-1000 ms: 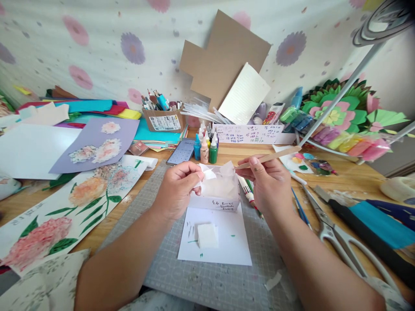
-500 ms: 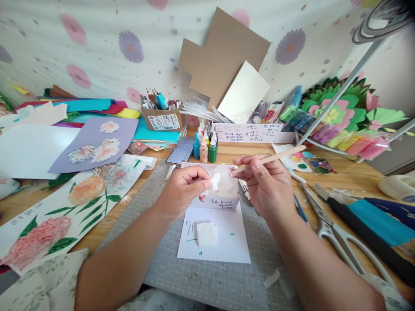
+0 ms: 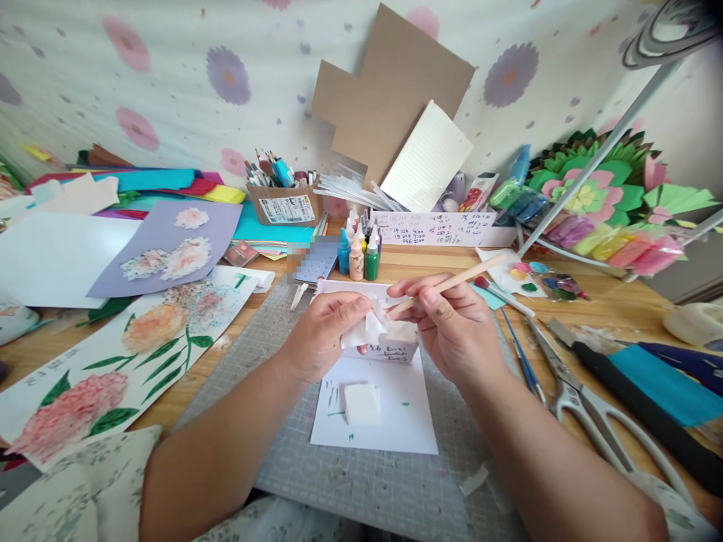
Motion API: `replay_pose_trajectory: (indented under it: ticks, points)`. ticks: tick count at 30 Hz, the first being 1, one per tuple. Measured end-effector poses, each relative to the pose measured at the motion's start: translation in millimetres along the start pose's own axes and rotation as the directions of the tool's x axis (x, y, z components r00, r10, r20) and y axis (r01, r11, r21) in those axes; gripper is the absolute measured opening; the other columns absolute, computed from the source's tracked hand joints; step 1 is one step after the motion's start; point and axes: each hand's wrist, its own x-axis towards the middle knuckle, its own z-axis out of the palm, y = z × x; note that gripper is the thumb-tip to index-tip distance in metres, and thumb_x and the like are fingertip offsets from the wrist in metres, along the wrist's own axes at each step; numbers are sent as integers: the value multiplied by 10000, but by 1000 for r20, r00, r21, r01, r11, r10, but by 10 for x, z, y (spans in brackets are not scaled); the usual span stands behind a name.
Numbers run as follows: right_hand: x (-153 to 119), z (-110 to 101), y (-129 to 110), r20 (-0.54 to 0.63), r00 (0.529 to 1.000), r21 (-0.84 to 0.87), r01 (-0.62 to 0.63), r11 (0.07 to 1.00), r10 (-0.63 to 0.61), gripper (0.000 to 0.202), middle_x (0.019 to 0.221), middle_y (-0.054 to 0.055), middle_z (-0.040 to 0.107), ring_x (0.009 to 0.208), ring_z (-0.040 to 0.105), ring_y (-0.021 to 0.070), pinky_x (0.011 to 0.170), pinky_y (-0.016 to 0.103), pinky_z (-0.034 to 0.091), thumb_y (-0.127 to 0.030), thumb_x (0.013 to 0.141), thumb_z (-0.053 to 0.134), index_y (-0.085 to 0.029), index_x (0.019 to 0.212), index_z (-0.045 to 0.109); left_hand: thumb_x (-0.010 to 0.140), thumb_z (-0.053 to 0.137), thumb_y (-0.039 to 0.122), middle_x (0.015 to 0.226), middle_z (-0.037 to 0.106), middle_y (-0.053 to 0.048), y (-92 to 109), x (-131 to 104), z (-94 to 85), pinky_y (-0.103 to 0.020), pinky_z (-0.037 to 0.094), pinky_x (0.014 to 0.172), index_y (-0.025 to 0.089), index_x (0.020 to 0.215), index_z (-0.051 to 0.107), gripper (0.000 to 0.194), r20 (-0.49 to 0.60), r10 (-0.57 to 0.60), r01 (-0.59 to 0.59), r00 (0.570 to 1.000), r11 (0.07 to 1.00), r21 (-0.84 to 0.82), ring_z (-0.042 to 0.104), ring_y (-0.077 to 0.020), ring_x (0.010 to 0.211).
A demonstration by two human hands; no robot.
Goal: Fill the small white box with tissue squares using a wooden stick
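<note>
Pinched in my left hand [image 3: 324,336] is a thin, crumpled white tissue piece [image 3: 370,324]. My right hand [image 3: 455,327] grips a pale wooden stick [image 3: 466,275] slantwise, its lower end against the tissue. Behind and below both hands stands a white box [image 3: 402,349] with handwriting on its front. A stack of white tissue squares [image 3: 362,404] lies on a white sheet [image 3: 389,435] that has small green marks. Under the sheet is a grey cutting mat [image 3: 316,467].
Paint bottles [image 3: 364,256] and a phone [image 3: 316,260] lie beyond my hands. Scissors [image 3: 570,388] and brushes [image 3: 523,354] are on the right. Painted flower paper [image 3: 141,354] covers the left side, beside a purple sheet [image 3: 132,248]. A pen box [image 3: 285,207] stands behind.
The tissue, flatter before, is now folded and bunched around the stick's lower end. My right hand has shifted slightly left and down with the stick, and its fingers have moved.
</note>
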Motion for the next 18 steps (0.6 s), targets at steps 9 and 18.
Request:
replay_pose_trajectory:
  ticks: [9,18]
  points:
    - [-12,7,0,45,998,11,-44,999,43,120,885,-6,768,650,729,119,666,285,615,-335,861,669,-221,824,676,762,687,332,524,542,16,39,-11,21,-200,410,427,151,584,657,256,-14,-49,51,999,991,127,490,-88,479]
    - [-70,-38,-102,51,988,-369,157,916,-148,88,604,-58,591,551,571,110,657,293,537,-268,901,582,-251,908,668,682,734,296,536,548,15,30,42,34,-209,397,385,147,577,626,212,-241,-35,10,970,995,-103,510,-105,477]
